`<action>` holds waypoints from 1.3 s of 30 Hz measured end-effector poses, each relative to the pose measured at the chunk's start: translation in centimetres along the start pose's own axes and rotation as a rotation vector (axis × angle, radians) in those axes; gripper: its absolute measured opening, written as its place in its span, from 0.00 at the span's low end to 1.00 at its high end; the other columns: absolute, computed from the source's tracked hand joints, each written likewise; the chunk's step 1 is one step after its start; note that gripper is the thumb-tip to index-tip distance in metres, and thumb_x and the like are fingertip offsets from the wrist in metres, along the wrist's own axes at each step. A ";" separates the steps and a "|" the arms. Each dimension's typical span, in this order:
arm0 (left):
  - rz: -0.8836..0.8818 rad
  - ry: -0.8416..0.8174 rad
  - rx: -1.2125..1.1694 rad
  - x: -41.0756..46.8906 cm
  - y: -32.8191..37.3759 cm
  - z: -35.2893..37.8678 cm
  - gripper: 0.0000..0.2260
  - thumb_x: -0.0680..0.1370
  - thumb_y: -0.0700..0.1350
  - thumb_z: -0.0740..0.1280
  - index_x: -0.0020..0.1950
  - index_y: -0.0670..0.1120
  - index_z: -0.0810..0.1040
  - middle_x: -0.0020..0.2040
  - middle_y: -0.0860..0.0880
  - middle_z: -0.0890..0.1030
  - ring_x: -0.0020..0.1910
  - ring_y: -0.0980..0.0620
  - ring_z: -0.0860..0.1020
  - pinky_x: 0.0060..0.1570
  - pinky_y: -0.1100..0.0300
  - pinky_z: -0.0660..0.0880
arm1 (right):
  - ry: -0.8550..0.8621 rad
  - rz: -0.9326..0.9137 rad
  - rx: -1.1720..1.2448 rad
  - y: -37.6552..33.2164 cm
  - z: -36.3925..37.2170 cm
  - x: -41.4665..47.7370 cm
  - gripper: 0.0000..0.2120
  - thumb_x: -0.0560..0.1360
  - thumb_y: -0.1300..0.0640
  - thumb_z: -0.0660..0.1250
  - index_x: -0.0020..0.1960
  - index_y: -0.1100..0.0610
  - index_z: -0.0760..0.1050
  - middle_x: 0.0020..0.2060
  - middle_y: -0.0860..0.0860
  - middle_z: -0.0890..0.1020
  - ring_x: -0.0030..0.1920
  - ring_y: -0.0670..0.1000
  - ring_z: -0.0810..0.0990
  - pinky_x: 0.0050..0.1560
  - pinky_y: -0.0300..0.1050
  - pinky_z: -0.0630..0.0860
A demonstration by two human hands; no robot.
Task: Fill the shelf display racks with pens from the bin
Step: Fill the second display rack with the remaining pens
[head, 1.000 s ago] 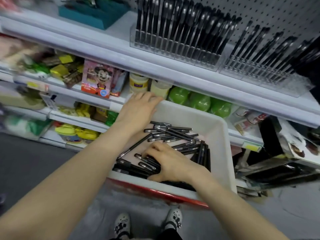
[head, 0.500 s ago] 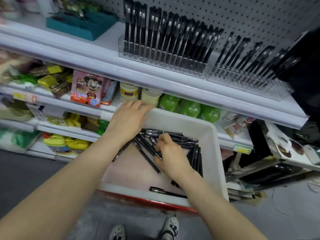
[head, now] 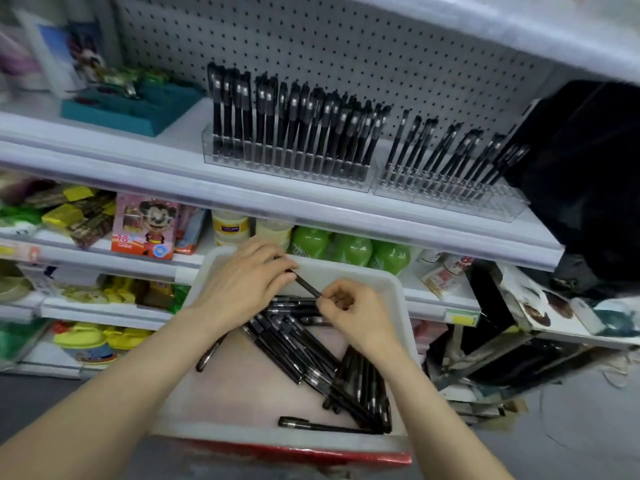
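Note:
A white bin (head: pixel 401 299) stands in front of me with several loose black pens (head: pixel 294 351) on its floor. Over its far end, my left hand (head: pixel 242 289) and my right hand (head: pixel 353 317) hold one black pen (head: pixel 306 285) between them. The left fingers curl over its far end and the right fingertips pinch its near end. On the shelf above, a clear display rack (head: pixel 287 164) is packed with upright black pens. The clear rack to its right (head: pixel 450 192) is partly filled, with bare slots at its right end.
A teal tray (head: pixel 131 112) sits left of the racks and a black object (head: pixel 588 174) stands to their right. The lower shelves hold green bottles (head: pixel 349 249), jars and boxed toys (head: pixel 143 225). Clutter lies on the floor at the right.
My right hand has lifted off the pile with one pen. My left hand has come off the bin's far rim and taken the pen's other end. The view has tilted up.

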State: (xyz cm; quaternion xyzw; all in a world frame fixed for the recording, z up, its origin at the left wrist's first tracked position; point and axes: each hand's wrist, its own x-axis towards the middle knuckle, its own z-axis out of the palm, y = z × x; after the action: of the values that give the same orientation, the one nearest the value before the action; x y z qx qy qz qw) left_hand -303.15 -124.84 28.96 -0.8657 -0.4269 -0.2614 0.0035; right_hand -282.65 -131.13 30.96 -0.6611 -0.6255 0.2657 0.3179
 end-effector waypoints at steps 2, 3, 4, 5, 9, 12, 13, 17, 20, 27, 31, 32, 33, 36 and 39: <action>0.066 -0.008 -0.006 1.1 0.9 0.0 0.18 0.81 0.56 0.55 0.51 0.49 0.82 0.46 0.51 0.80 0.49 0.47 0.75 0.50 0.58 0.66 | 0.049 0.033 0.166 -0.2 -1.8 1.0 0.05 0.70 0.59 0.74 0.38 0.50 0.81 0.32 0.44 0.81 0.34 0.41 0.77 0.41 0.40 0.75; 0.069 -0.009 -0.026 1.7 1.5 0.0 0.18 0.81 0.56 0.55 0.48 0.49 0.81 0.43 0.51 0.79 0.45 0.48 0.75 0.47 0.57 0.67 | 0.084 0.050 0.258 -0.4 -2.9 1.3 0.04 0.70 0.60 0.75 0.40 0.52 0.82 0.32 0.45 0.82 0.33 0.42 0.78 0.39 0.42 0.77; 0.052 -0.007 -0.059 2.4 2.1 0.1 0.18 0.80 0.56 0.54 0.47 0.49 0.80 0.41 0.51 0.79 0.43 0.48 0.76 0.45 0.57 0.69 | 0.124 0.075 0.375 -0.7 -3.8 1.7 0.04 0.70 0.62 0.75 0.42 0.56 0.82 0.31 0.47 0.81 0.32 0.44 0.78 0.37 0.42 0.78; 0.025 0.000 -0.099 3.1 2.8 0.3 0.18 0.80 0.57 0.54 0.48 0.49 0.80 0.41 0.52 0.79 0.43 0.48 0.76 0.44 0.56 0.70 | 0.165 0.103 0.514 -0.9 -4.6 2.0 0.06 0.69 0.65 0.75 0.45 0.59 0.81 0.31 0.49 0.81 0.30 0.45 0.77 0.35 0.41 0.78; -0.027 0.015 -0.204 6.3 6.2 1.3 0.19 0.79 0.58 0.54 0.49 0.48 0.80 0.44 0.52 0.80 0.44 0.48 0.77 0.38 0.56 0.71 | 0.265 0.204 0.921 -0.9 -6.6 3.2 0.08 0.71 0.67 0.73 0.48 0.61 0.77 0.30 0.52 0.79 0.30 0.47 0.76 0.36 0.36 0.77; -0.025 0.017 -0.232 8.9 8.7 2.2 0.15 0.79 0.56 0.58 0.48 0.48 0.80 0.44 0.51 0.81 0.44 0.48 0.78 0.38 0.56 0.71 | 0.288 0.218 0.929 -0.2 -7.9 3.6 0.05 0.74 0.65 0.72 0.49 0.65 0.79 0.32 0.54 0.81 0.30 0.47 0.77 0.36 0.36 0.77; -0.025 0.005 -0.241 9.7 9.5 2.5 0.12 0.80 0.54 0.61 0.48 0.48 0.80 0.44 0.51 0.81 0.45 0.47 0.78 0.39 0.55 0.71 | 0.300 0.209 0.913 0.2 -8.7 3.7 0.06 0.74 0.65 0.71 0.50 0.66 0.79 0.33 0.54 0.82 0.31 0.47 0.78 0.36 0.37 0.77; 0.030 -0.021 -0.266 13.5 12.5 3.1 0.12 0.81 0.52 0.62 0.58 0.50 0.80 0.51 0.53 0.80 0.52 0.51 0.76 0.49 0.57 0.72 | 0.376 0.155 0.825 2.6 -12.9 4.6 0.06 0.76 0.63 0.70 0.50 0.65 0.79 0.36 0.55 0.83 0.36 0.48 0.81 0.36 0.38 0.77; 0.059 0.007 -0.213 16.8 14.2 3.7 0.17 0.81 0.51 0.62 0.69 0.50 0.74 0.63 0.52 0.75 0.62 0.52 0.71 0.60 0.55 0.71 | 0.496 0.124 0.734 4.7 -17.5 5.9 0.04 0.78 0.61 0.68 0.49 0.62 0.78 0.36 0.52 0.83 0.39 0.47 0.83 0.36 0.39 0.77; 0.077 0.045 0.077 23.7 15.4 5.8 0.25 0.80 0.48 0.64 0.76 0.47 0.64 0.73 0.45 0.67 0.72 0.44 0.64 0.72 0.49 0.62 | 0.766 0.031 0.421 8.7 -27.6 11.6 0.04 0.79 0.59 0.65 0.50 0.59 0.76 0.37 0.53 0.81 0.38 0.47 0.82 0.40 0.43 0.78; 0.023 0.047 0.148 24.9 15.1 7.0 0.23 0.79 0.48 0.65 0.74 0.46 0.67 0.70 0.44 0.70 0.68 0.42 0.67 0.70 0.46 0.64 | 0.826 -0.019 0.211 8.9 -30.2 15.1 0.09 0.80 0.56 0.63 0.57 0.59 0.75 0.45 0.51 0.82 0.36 0.43 0.80 0.35 0.30 0.73; 0.023 0.057 0.152 24.9 15.1 7.2 0.23 0.79 0.48 0.66 0.73 0.45 0.68 0.69 0.43 0.71 0.66 0.42 0.68 0.69 0.45 0.65 | 0.826 -0.030 0.177 8.8 -30.6 15.9 0.11 0.81 0.56 0.63 0.60 0.59 0.75 0.48 0.51 0.82 0.37 0.42 0.80 0.34 0.27 0.72; 0.026 0.073 0.154 24.9 15.1 7.4 0.23 0.78 0.47 0.67 0.72 0.45 0.70 0.67 0.43 0.72 0.65 0.42 0.69 0.67 0.45 0.67 | 0.815 -0.041 0.160 8.7 -30.7 16.6 0.11 0.81 0.56 0.63 0.61 0.60 0.75 0.49 0.51 0.82 0.37 0.42 0.80 0.33 0.27 0.73; 0.034 0.096 0.163 24.8 14.9 7.7 0.23 0.78 0.46 0.68 0.71 0.45 0.70 0.67 0.44 0.73 0.63 0.42 0.70 0.66 0.44 0.68 | 0.731 -0.035 0.114 9.3 -30.4 18.4 0.09 0.80 0.56 0.64 0.59 0.59 0.76 0.47 0.52 0.82 0.40 0.49 0.82 0.43 0.44 0.81; 0.028 0.095 0.161 24.9 14.9 7.7 0.23 0.78 0.47 0.66 0.72 0.46 0.69 0.67 0.45 0.73 0.63 0.43 0.70 0.67 0.45 0.68 | 0.656 -0.005 0.072 10.4 -29.2 19.2 0.08 0.79 0.57 0.66 0.56 0.59 0.78 0.43 0.52 0.82 0.45 0.56 0.82 0.50 0.58 0.80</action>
State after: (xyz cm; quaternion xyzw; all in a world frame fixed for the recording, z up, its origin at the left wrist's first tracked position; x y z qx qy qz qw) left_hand -276.25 -114.19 36.89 -0.8550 -0.4339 -0.2668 0.0971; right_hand -252.48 -114.73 43.18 -0.6982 -0.4817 0.0597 0.5263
